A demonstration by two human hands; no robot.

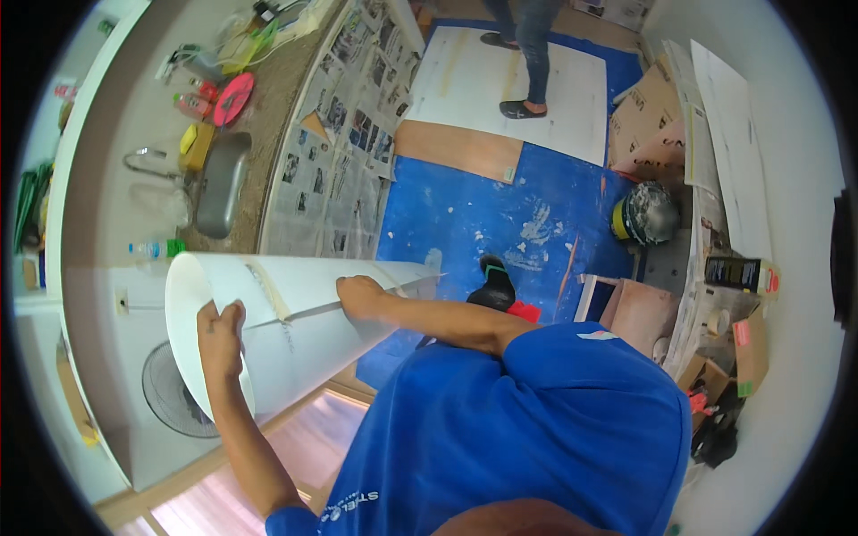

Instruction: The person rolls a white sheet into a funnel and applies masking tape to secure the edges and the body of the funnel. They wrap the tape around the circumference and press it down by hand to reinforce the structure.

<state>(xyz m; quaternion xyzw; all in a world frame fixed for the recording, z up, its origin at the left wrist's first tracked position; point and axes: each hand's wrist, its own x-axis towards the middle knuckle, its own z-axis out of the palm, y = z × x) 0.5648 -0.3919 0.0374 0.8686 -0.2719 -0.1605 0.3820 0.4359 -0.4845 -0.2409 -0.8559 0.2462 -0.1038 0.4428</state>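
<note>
A big white sheet (313,281) is rolled into a wide tube, its open end facing left and its far end reaching to the right near the blue floor cover. Strips of beige tape (268,291) cross its overlapping edge. My left hand (221,339) is closed over the rim at the open end, with some fingers hidden. Further along the tube, my right hand (362,299) is curled into a closed grip at the overlapping edge.
Another person (534,62) stands on a white board (572,107) laid over blue floor sheeting (447,205). A counter with a sink (222,192) runs along the left; a fan (170,393) stands below the tube. A bucket (645,214), cardboard (648,116) and boxes line the right.
</note>
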